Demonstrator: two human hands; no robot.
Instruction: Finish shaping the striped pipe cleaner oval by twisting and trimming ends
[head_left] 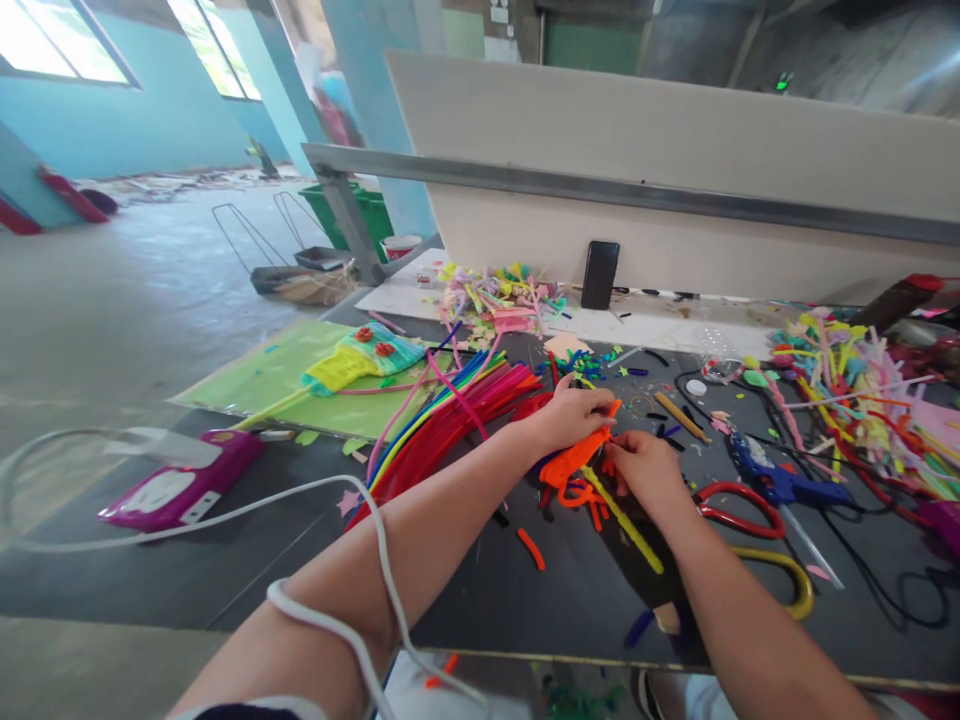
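Orange chenille piece [568,459] is grasped in the left hand [571,415], while the right hand [646,470] pinches its edge; a blue glue gun [784,484] lies to its right.

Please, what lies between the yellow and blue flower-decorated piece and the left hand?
In the head view, a bundle of long coloured stems, mostly red and pink, lies between the decorated piece and the left hand.

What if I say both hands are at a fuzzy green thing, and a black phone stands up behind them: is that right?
Not quite: the fuzzy thing is orange, not green, as the head view shows. The left hand and right hand are at it, and the black phone stands up behind them.
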